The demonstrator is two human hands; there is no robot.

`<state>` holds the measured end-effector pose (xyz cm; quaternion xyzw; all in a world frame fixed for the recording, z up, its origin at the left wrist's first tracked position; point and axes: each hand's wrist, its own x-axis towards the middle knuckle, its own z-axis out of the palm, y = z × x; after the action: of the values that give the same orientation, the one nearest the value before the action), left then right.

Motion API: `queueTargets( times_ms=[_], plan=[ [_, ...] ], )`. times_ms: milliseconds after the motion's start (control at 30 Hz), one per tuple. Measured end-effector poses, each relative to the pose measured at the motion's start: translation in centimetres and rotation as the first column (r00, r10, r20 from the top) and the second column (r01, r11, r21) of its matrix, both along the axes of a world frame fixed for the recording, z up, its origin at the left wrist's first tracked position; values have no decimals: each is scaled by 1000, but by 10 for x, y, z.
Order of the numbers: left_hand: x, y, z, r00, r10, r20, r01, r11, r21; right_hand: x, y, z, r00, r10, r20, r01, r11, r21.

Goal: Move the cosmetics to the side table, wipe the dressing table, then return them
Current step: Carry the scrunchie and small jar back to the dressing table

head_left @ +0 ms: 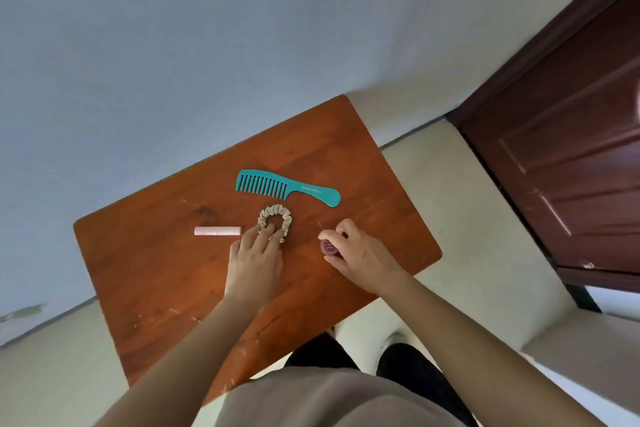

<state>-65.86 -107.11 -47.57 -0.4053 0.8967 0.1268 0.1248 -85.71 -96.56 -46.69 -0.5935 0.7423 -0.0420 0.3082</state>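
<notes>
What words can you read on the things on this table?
No text is readable here.
Teal comb: a faint pale print along the handle, too blurred to read.
Small jar held by the right hand: marks on its lid, too blurred to read.
Pink tube: no writing visible.

Comb (304, 189) behind scrunchie (275, 210), tube (217, 231) left, jar (328, 247) right, on table (156, 270).
</notes>
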Motion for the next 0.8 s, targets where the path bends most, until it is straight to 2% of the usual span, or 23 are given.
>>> queueTargets(
  times_ms=[100, 233, 433, 533, 633, 800],
  plan=[
    [-6, -8, -2, 999, 1, -38, -2, 1000, -27, -5, 6, -1, 997, -76, -20, 76, 997, 10],
    [-24, -10, 6, 980, -190, -60, 183, 976, -116, -20, 24, 7, 989, -142, -35, 141, 990, -10],
    [-91, 26, 39, 938, -277, -209, 231, 948, -218, -71, 105, 44, 919, -391, -45, 379, 911, -164],
    [-141, 76, 61, 864, -411, -290, 333, 899, -283, -96, 179, 62, 838, -541, -75, 514, 827, -227],
    [-197, 150, 79, 772, -556, -308, 442, 818, -369, -116, 276, 77, 721, -685, -108, 636, 716, -288],
    [-283, 314, 104, 548, -731, -406, 577, 682, -449, -138, 462, 86, 519, -845, -128, 762, 525, -378]
  ],
)
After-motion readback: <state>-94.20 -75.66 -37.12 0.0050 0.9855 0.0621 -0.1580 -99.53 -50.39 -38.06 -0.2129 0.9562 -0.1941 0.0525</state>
